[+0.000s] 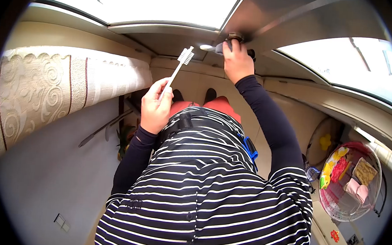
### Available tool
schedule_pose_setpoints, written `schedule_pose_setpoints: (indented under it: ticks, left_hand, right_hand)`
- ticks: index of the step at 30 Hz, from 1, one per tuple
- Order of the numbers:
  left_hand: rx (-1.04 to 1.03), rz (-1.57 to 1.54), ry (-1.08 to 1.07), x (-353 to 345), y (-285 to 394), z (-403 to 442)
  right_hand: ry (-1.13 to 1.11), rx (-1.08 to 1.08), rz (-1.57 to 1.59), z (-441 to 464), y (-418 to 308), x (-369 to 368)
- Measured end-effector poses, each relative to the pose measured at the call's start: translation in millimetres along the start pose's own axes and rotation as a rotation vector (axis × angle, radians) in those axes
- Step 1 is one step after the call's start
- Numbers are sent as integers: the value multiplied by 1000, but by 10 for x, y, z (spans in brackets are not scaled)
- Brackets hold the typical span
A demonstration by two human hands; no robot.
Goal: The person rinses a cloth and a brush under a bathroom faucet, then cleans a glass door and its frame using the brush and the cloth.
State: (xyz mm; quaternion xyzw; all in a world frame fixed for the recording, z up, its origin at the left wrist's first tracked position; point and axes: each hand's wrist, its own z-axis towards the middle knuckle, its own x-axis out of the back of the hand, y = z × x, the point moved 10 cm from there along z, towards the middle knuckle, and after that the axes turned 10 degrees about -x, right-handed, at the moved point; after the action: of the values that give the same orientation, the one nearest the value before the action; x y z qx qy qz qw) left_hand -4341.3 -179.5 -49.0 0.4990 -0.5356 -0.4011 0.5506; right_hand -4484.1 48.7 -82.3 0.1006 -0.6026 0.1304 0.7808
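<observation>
My left hand (156, 104), in front of my waist, pinches the thin handle of a white toothbrush-like brush (185, 56). Its bristled head points up and away, apart from the door. Ahead and to the right, my right hand (238, 61) is closed at the door handle (206, 47), whose pale rounded end sticks out to the left. Something grey that looks like a cloth (220, 48) shows under my fingers around the handle. A dark part pokes out on the hand's right side. Just above the fingertips is a metal lock fitting (235, 36).
Bright glass panes (167, 6) fill the door and window ahead. A patterned cream cloth cover (40, 95) lies along the left. At the right stands a round mesh basket (351, 213) with colourful items. My shoes (210, 94) are on the pale floor.
</observation>
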Motion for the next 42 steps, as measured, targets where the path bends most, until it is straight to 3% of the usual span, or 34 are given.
schedule_pose_setpoints:
  ticks: [3, 6, 9, 14, 17, 22, 26, 29, 34, 40, 42]
  left_hand:
    - [-15, 26, 8, -32, 19, 32]
    - [-56, 77, 38, -23, -13, 101]
    - [-193, 239, 43, -47, 41, 285]
    - [-557, 552, 88, -364, 256, 787]
    - [-617, 677, 98, -581, 188, 1079]
    - [-488, 956, 21, -659, 11, 1179]
    - [-603, 899, 82, -672, 258, 1010]
    - [-605, 922, 15, -800, 164, 1086]
    - [-522, 990, 144, -446, 305, 987]
    - [-631, 882, 90, -559, 236, 1010]
    - [-635, 900, 53, -672, 151, 1129]
  right_hand:
    - [62, -121, 230, -152, 222, 88]
    - [-33, -269, 414, -287, 525, -15]
    - [-122, -483, 594, -428, 893, -165]
    - [-45, -737, 969, -833, 1327, -645]
    - [-107, -746, 952, -915, 1237, -604]
    - [-136, -769, 908, -1040, 1099, -550]
    - [-154, -838, 1037, -1148, 967, -491]
    - [-178, -901, 1228, -1104, 803, -364]
    - [-193, -959, 1433, -1027, 687, -282]
    - [-168, -768, 1263, -729, 612, -174]
    - [-186, -788, 1345, -668, 575, -189]
